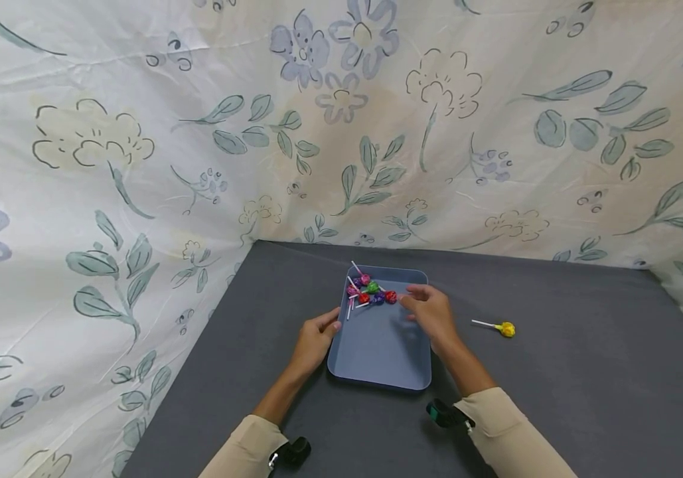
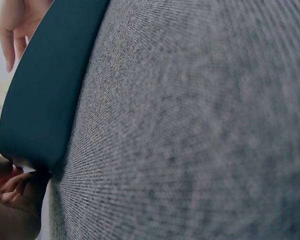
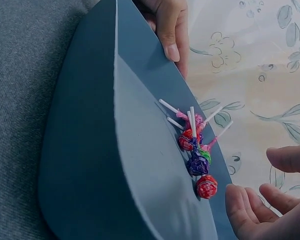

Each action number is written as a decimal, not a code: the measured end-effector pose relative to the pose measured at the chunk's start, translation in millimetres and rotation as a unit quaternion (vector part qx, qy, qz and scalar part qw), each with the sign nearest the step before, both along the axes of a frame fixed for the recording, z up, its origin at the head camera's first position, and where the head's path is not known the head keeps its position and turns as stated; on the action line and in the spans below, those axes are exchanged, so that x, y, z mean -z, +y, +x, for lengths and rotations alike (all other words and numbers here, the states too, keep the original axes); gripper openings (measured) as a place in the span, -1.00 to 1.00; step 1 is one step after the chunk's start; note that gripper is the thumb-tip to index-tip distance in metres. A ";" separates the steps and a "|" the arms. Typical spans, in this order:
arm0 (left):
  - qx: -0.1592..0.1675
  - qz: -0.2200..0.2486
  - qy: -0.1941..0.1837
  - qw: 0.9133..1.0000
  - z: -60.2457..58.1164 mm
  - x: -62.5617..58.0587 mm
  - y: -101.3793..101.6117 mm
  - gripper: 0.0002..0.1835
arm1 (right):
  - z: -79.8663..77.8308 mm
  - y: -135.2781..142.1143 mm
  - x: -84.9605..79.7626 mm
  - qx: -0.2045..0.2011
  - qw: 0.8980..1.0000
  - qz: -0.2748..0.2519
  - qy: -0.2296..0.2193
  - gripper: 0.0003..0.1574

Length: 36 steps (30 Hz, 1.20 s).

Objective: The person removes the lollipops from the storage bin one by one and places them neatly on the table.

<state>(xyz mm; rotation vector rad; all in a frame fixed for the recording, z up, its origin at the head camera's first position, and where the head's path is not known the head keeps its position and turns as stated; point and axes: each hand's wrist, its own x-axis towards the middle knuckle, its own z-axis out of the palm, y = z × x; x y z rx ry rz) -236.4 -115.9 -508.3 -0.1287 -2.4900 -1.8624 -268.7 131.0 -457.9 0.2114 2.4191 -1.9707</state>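
A blue-grey tray (image 1: 381, 352) lies on the dark cloth, with several wrapped lollipops (image 1: 373, 287) bunched in its far left part. Red, purple, green and pink wrappers show in the right wrist view, with a red lollipop (image 3: 206, 186) nearest the right hand. My left hand (image 1: 314, 340) grips the tray's left wall, thumb on the inner side. Over the right side of the tray is my right hand (image 1: 431, 313), its fingers loosely bent and apart with nothing between them. In the right wrist view the right hand (image 3: 275, 205) is beside the lollipops.
A yellow lollipop (image 1: 506, 329) lies alone on the dark cloth (image 1: 586, 372), right of the tray, its stick pointing left. Behind and to the left hangs a floral curtain (image 1: 329, 166). Each wrist wears a black strap (image 1: 450, 413).
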 end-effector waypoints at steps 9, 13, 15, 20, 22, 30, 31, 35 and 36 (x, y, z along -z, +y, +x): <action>0.002 -0.004 0.010 1.000 0.6 -0.6 -4.1 -0.57 | -5.3 -8.1 1.0 0.001 1.000 0.000 0.013 -0.43; 0.001 -0.003 0.008 1.000 1.1 -2.4 -4.3 -0.57 | -8.7 -12.2 2.1 0.000 1.000 -0.001 0.012 -0.41; -0.001 -0.001 0.001 1.000 0.9 -3.1 -4.2 -0.57 | -10.4 -14.0 2.5 0.003 1.000 -0.001 0.006 -0.41; -0.003 -0.004 -0.009 1.000 0.6 -3.8 -4.0 -0.57 | -13.7 -16.9 4.2 0.010 1.000 0.011 -0.012 -0.43; -0.002 -0.005 -0.008 1.000 1.0 -3.9 -4.4 -0.57 | -14.7 -17.7 5.4 0.011 1.000 0.013 -0.014 -0.43; 0.003 -0.004 -0.001 1.000 0.5 0.7 -5.7 -0.57 | -18.7 -21.9 9.3 0.023 0.999 0.034 -0.016 -0.43; 0.001 -0.004 -0.004 1.000 0.4 1.1 -5.7 -0.57 | -19.1 -22.5 9.7 0.025 0.999 0.038 -0.017 -0.43; 0.003 -0.012 -0.002 1.000 2.4 1.1 -5.6 -0.57 | -20.8 -25.1 11.6 0.027 0.998 0.055 -0.018 -0.41; 0.002 -0.013 -0.002 1.000 2.9 1.0 -5.5 -0.57 | -21.2 -25.7 12.3 0.027 0.998 0.059 -0.018 -0.41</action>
